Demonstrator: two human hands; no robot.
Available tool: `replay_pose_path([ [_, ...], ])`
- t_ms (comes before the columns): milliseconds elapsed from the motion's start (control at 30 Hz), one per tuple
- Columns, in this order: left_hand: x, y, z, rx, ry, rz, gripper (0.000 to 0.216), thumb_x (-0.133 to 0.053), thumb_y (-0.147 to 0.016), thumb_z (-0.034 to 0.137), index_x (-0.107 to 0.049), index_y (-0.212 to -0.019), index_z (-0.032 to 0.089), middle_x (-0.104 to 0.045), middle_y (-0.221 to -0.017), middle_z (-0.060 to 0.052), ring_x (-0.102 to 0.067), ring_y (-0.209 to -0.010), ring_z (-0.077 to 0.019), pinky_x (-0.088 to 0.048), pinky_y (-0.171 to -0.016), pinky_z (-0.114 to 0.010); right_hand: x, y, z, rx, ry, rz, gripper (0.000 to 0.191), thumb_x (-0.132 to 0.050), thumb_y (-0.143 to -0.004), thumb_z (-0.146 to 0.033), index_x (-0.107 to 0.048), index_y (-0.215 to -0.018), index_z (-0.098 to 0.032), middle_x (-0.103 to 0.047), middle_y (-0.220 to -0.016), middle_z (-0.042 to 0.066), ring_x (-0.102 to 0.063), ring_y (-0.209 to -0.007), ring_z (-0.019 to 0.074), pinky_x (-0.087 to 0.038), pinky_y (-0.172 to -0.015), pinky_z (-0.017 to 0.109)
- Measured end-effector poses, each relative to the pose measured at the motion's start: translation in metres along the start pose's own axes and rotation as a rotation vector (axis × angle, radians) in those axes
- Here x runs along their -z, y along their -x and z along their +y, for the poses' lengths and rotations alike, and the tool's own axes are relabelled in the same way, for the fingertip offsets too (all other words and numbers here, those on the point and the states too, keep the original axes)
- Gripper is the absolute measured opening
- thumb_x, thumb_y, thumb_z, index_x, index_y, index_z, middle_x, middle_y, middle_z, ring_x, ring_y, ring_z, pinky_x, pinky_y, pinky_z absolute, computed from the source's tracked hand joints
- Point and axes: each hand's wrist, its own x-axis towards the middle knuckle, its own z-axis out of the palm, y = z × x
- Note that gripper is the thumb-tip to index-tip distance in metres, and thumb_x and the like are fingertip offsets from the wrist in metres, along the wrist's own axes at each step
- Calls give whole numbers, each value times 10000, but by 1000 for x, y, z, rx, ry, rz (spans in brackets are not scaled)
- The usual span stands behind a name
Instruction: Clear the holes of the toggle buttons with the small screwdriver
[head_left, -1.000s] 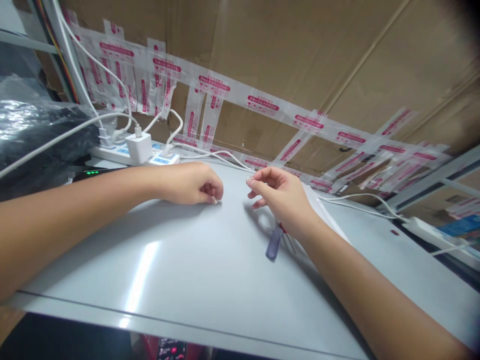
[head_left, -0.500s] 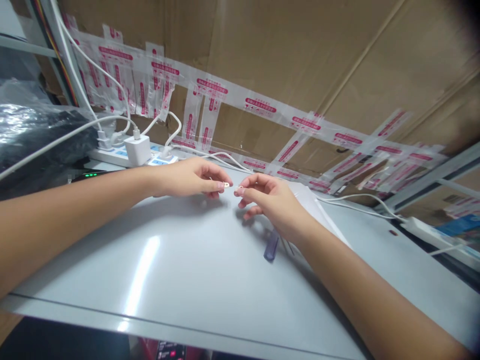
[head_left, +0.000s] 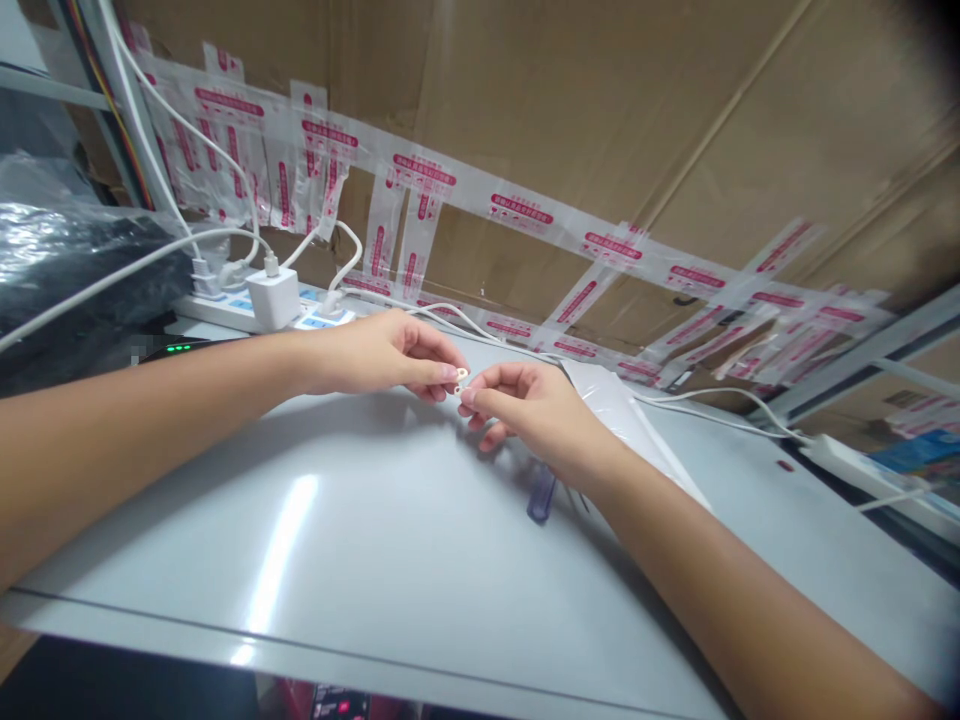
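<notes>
Between thumb and fingers, my left hand (head_left: 409,355) pinches a small cream-coloured ring-shaped piece (head_left: 462,374). My right hand (head_left: 525,405) is closed on a second small pale piece with a hole (head_left: 458,389). The two pieces are close together, one just above the other; whether they touch I cannot tell. Both are too small for me to make out their kind. Below my right hand, a tool with a translucent purple handle (head_left: 541,495) lies on the grey table (head_left: 390,560), partly hidden by the hand.
White plastic packaging (head_left: 630,420) lies behind my right wrist. At the back left stands a power strip (head_left: 225,313) with a white charger (head_left: 274,298) and cables. Another power strip (head_left: 862,475) is at the right. Taped cardboard (head_left: 510,260) rises behind the table.
My right hand has moved left and slightly down, bringing its small piece up to the one in my left hand. My left hand has hardly moved.
</notes>
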Motion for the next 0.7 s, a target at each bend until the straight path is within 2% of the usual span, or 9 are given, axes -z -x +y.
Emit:
replay_pose_path([
  [200,0,0,-2,-70,-49,-21,277,-577,-910,394,-708,-1079,218,-754,-953,-48,-676,-855,-148,-513,-749,-252,-1,0,1,-7,-7,-18,146,-709,-793,-300,-698,-790,-155,-709,-786,80,-669,-662,157,-578,-540,246],
  [433,-1,0,-3,-43,-65,-14,292,-602,-894,424,-721,-1080,233,-758,-917,-37,-682,-852,-153,-513,-741,-248,-1,1,1,-25,-19,-35,203,-706,-825,-354,-690,-792,-155,-701,-795,74,-663,-659,144,-570,-539,234],
  [567,-2,0,-2,-98,-121,23,322,-597,-899,444,-736,-1101,234,-761,-897,-39,-694,-846,-157,-518,-728,-239,-1,1,1,-42,-61,-29,246,-736,-808,-393,-689,-790,-152,-697,-808,76,-656,-656,143,-571,-532,239],
  [700,-5,1,4,-83,-174,75,292,-615,-886,395,-755,-1092,243,-764,-854,-17,-686,-800,-145,-498,-678,-218,0,-1,2,-58,-123,-37,262,-766,-782,-404,-699,-785,-151,-696,-838,78,-648,-672,140,-558,-523,225],
])
